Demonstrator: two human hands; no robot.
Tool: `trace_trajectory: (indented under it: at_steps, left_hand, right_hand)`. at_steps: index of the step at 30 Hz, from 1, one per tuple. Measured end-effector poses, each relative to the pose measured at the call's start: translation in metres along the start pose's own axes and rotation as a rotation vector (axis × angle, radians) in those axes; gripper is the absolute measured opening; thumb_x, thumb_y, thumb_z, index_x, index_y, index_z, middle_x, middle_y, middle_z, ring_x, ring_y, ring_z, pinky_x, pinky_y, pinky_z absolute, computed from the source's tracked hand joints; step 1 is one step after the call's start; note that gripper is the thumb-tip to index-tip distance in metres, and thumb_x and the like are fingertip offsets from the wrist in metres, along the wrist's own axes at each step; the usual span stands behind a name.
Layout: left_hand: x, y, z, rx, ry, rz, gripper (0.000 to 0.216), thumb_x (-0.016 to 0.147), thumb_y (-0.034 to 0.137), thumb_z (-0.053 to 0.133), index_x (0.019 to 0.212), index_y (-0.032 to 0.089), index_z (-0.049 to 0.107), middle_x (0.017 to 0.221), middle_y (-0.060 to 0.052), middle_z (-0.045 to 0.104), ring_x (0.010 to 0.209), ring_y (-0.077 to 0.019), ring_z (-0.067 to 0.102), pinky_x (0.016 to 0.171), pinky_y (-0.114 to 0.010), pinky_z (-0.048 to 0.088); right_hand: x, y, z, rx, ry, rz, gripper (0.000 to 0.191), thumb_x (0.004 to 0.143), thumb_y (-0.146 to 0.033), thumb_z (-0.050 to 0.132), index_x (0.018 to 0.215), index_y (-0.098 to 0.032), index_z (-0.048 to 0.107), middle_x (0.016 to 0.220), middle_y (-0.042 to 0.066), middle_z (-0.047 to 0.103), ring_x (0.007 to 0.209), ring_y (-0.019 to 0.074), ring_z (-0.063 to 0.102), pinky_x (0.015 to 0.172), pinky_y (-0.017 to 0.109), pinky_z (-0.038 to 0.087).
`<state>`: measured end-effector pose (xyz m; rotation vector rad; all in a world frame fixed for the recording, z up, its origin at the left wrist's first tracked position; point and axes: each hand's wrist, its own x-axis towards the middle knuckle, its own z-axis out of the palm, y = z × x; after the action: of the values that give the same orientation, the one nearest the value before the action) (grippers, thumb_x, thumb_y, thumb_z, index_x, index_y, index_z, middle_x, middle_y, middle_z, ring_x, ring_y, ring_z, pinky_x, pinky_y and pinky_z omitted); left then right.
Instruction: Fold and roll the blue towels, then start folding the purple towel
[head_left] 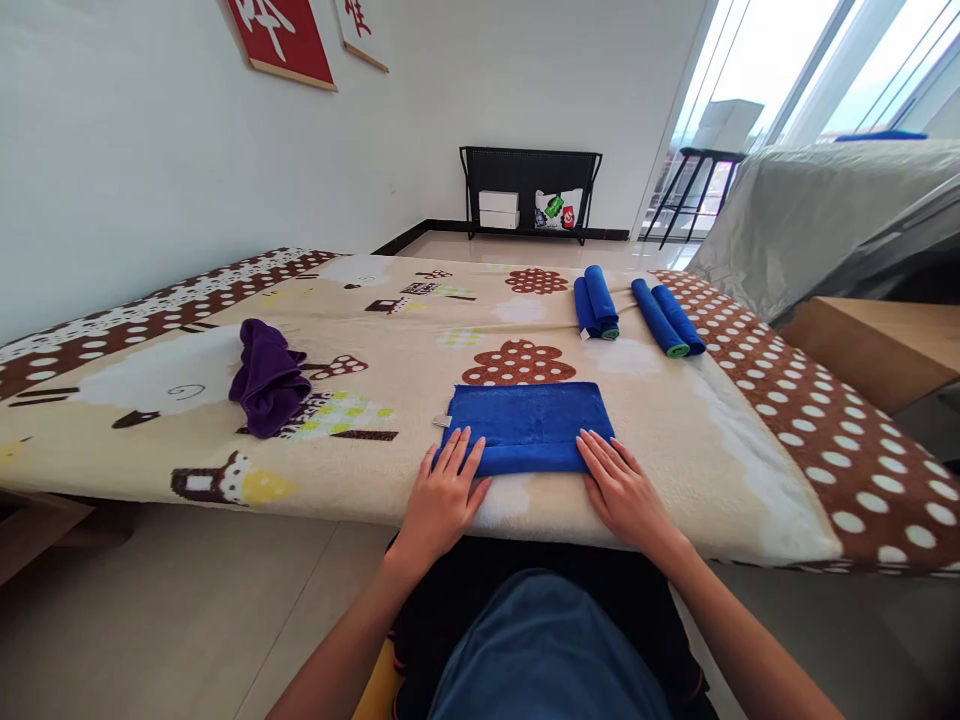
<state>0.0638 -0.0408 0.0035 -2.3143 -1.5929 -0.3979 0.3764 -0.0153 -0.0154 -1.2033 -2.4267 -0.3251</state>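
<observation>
A blue towel (529, 415) lies flat in front of me, with its near edge turned over into a narrow fold. My left hand (448, 487) rests on the left end of that fold, fingers stretched out, near a small white tag at the towel's left edge. On the right end of the fold, my right hand (616, 480) lies with its fingers extended. Farther back on the right are rolled blue towels (596, 303), and beside them more blue rolls (667, 318) with green ends. A crumpled purple cloth (268, 380) sits to the left.
A patterned blanket (420, 360) with a brown dotted border covers the bed under the towels. To the right stands a cardboard box (877, 345) near a plastic-covered piece of furniture (817, 220). A black rack (531, 180) stands by the far wall.
</observation>
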Motion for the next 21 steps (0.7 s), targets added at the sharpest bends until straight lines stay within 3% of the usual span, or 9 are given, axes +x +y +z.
trace_trajectory:
  at_steps: [4, 7, 11, 16, 21]
  left_hand:
    - [0.002, 0.017, -0.003, 0.040, 0.001, -0.050, 0.051, 0.101, 0.031, 0.039, 0.148, 0.011, 0.045, 0.156, -0.019, 0.038, 0.146, -0.0334, 0.034, 0.117, -0.058, 0.026]
    - [0.013, 0.044, 0.000, 0.010, -0.013, 0.056, 0.050, 0.098, 0.015, 0.034, 0.146, 0.007, 0.046, 0.154, -0.018, 0.042, 0.144, -0.0293, 0.039, 0.117, -0.049, 0.032]
    - [0.030, 0.067, 0.008, -0.091, 0.016, 0.164, 0.046, 0.102, 0.020, 0.034, 0.142, 0.007, 0.051, 0.150, -0.015, 0.048, 0.141, -0.0257, 0.044, 0.116, -0.044, 0.035]
    - [0.039, 0.039, 0.016, -0.212, 0.033, 0.035, 0.042, 0.104, 0.029, 0.034, 0.132, 0.014, 0.061, 0.135, -0.011, 0.064, 0.128, -0.0226, 0.058, 0.110, -0.042, 0.041]
    - [0.023, -0.008, 0.011, -0.170, 0.024, -0.148, 0.041, 0.103, 0.033, 0.036, 0.127, 0.016, 0.065, 0.133, -0.011, 0.065, 0.128, -0.0256, 0.058, 0.107, -0.046, 0.042]
  right_hand:
    - [-0.001, -0.007, -0.004, 0.014, 0.023, 0.024, 0.059, 0.098, -0.019, 0.043, 0.155, -0.010, 0.032, 0.156, 0.013, 0.038, 0.148, 0.0244, 0.030, 0.121, 0.047, 0.030]
    - [0.013, -0.027, -0.007, 0.111, -0.001, -0.050, 0.053, 0.096, -0.017, 0.043, 0.148, -0.008, 0.043, 0.153, 0.014, 0.043, 0.146, 0.0234, 0.034, 0.120, 0.044, 0.034]
    - [0.039, -0.045, -0.006, 0.218, -0.015, -0.052, 0.043, 0.098, -0.020, 0.043, 0.138, -0.010, 0.055, 0.143, 0.013, 0.055, 0.135, 0.0231, 0.049, 0.115, 0.042, 0.039]
    - [0.048, -0.026, 0.001, 0.220, -0.013, 0.078, 0.035, 0.103, -0.031, 0.041, 0.126, -0.017, 0.064, 0.127, 0.009, 0.068, 0.118, 0.0216, 0.062, 0.106, 0.041, 0.044]
    - [0.028, 0.008, 0.001, 0.121, -0.001, 0.216, 0.037, 0.105, -0.034, 0.038, 0.125, -0.017, 0.064, 0.128, 0.009, 0.067, 0.121, 0.0218, 0.060, 0.108, 0.041, 0.039]
